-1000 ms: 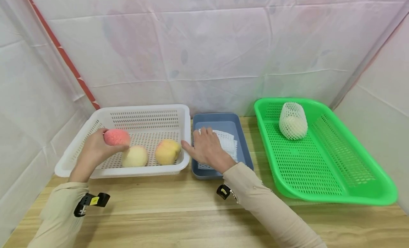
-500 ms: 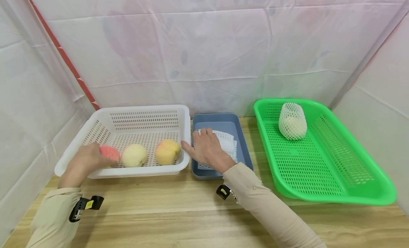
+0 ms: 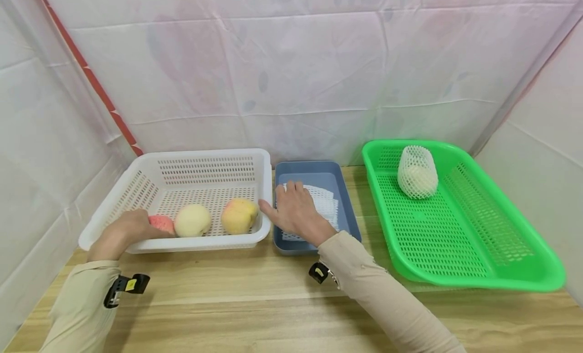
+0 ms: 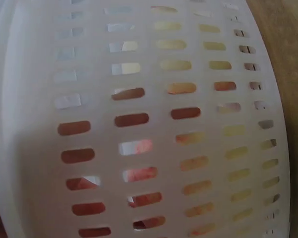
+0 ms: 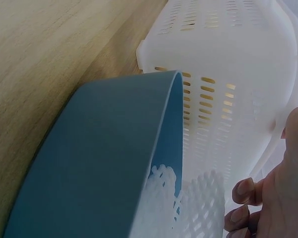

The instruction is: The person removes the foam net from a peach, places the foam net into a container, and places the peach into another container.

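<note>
Shows pink fruit (image 3: 160,223) low in white bskt (image 3: 196,244), beside pale fruit (image 3: 193,221), just R of L hand (image 3: 129,227), the nearer hand; no clear long axis. Has thumb along near side, fingertips hidden: can't tell if pinching. Has R hand (image 3: 296,211) over nets (image 3: 327,206) in blue tray (image 3: 309,166), thumb spread from fingers. Vs. 1 sec ago: pink fruit lower, no longer held up; R hand unmoved.
</note>
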Available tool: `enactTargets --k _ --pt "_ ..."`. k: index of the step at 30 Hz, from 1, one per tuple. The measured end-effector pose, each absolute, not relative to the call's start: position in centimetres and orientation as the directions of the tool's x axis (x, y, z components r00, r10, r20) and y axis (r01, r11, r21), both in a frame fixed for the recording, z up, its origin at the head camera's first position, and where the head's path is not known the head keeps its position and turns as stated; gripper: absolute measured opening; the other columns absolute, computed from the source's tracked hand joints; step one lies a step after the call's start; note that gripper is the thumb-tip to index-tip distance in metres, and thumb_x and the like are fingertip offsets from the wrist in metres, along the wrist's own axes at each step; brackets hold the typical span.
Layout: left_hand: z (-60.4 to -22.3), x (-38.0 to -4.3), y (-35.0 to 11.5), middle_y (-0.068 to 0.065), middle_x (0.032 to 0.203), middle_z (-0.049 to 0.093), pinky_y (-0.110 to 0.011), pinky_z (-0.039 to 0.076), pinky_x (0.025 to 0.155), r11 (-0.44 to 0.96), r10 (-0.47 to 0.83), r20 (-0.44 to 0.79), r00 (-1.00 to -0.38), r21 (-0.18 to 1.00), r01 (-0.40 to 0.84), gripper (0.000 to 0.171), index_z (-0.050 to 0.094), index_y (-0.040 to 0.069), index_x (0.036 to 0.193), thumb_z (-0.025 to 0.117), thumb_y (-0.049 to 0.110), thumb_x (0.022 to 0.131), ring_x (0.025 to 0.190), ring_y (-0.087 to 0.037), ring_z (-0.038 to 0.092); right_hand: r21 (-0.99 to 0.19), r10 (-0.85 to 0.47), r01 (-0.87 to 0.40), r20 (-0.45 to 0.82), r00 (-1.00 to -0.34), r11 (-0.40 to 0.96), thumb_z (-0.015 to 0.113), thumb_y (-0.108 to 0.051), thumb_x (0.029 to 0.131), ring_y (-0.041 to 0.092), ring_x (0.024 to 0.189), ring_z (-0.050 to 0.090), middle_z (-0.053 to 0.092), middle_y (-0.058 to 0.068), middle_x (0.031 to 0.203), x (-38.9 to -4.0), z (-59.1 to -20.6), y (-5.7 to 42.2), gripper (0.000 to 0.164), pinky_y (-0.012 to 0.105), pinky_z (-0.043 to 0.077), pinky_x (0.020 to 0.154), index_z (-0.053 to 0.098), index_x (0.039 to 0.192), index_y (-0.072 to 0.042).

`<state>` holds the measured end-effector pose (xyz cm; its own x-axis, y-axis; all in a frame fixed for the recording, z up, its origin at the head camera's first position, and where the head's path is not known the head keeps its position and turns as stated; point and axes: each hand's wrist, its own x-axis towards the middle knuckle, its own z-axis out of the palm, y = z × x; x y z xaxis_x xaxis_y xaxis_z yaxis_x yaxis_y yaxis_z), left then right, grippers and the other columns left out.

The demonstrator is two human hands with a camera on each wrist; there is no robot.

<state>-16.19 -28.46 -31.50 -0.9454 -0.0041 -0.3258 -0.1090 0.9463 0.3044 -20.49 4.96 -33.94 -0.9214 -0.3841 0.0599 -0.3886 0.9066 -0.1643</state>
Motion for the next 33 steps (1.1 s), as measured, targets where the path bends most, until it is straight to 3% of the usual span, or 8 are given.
enactTargets --k 5,11,18,27,30,33 --pt "-31.2 -16.2 -28.3 -0.015 0.078 0.051 -0.034 0.042 0.059 0.945 -0.016 -0.328 -0.945 0.304 -0.121 0.067 0.053 -0.013 0.094 0.075 0.047 0.075 0.072 -0.027 0.048 -0.155 -0.386 -0.393 0.073 -0.920 0.906 0.031 -0.057 0.098 0.032 0.097 0.044 0.051 0.019 0.100 -20.6 -34.0 5.0 0.064 0.041 0.043 0.085 0.055 0.103 0.001" --pt "-30.6 -16.2 -28.1 -0.016 0.079 0.049 -0.032 0.039 0.058 0.945 -0.029 -0.316 -0.948 0.301 -0.129 0.058 0.052 -0.011 0.092 0.066 0.044 0.083 0.072 -0.028 0.048 -0.160 -0.382 -0.392 0.087 -0.920 0.906 0.032 -0.057 0.098 0.032 0.098 0.044 0.050 0.018 0.099 -20.6 -33.9 5.1 0.062 0.041 0.042 0.085 0.055 0.102 0.001" --pt "-30.4 -16.3 -27.3 -0.023 0.086 0.050 -0.033 0.038 0.059 0.938 -0.052 -0.321 -0.946 0.310 -0.157 0.068 0.047 -0.021 0.110 0.062 0.041 0.088 0.076 -0.031 0.048 -0.160 -0.386 -0.395 0.085 -0.919 0.905 0.032 -0.057 0.097 0.031 0.096 0.042 0.049 0.016 0.097 -20.5 -34.0 5.1 0.061 0.039 0.042 0.084 0.054 0.101 0.000" --pt "-29.6 -15.8 -24.7 -0.015 0.073 0.048 -0.032 0.036 0.052 0.949 -0.032 -0.197 -0.980 0.301 -0.092 0.047 0.054 -0.012 0.092 0.060 0.034 0.091 0.065 -0.025 0.047 -0.157 -0.389 -0.404 0.117 -0.914 0.901 0.035 -0.053 0.098 0.030 0.093 0.044 0.050 0.016 0.095 -20.3 -33.6 4.9 0.056 0.039 0.043 0.081 0.056 0.100 0.000" --pt "-29.1 -15.4 -23.1 -0.029 0.085 0.056 -0.044 0.049 0.063 0.954 -0.009 -0.084 -0.996 0.298 -0.034 0.049 0.055 -0.017 0.102 0.061 0.031 0.092 0.075 -0.035 0.054 -0.152 -0.388 -0.402 0.113 -0.915 0.903 0.037 -0.051 0.098 0.031 0.095 0.046 0.051 0.017 0.098 -20.1 -33.1 5.0 0.055 0.040 0.043 0.083 0.056 0.103 0.000" --pt "-28.4 -15.0 -21.5 -0.039 0.110 0.056 -0.058 0.048 0.085 0.950 0.035 0.032 -0.999 0.310 0.043 0.054 0.052 -0.020 0.118 0.061 0.026 0.092 0.098 -0.047 0.056 -0.140 -0.377 -0.385 0.082 -0.923 0.912 0.037 -0.050 0.100 0.033 0.102 0.047 0.052 0.019 0.105 -19.9 -32.2 5.2 0.054 0.042 0.043 0.088 0.055 0.108 0.001"
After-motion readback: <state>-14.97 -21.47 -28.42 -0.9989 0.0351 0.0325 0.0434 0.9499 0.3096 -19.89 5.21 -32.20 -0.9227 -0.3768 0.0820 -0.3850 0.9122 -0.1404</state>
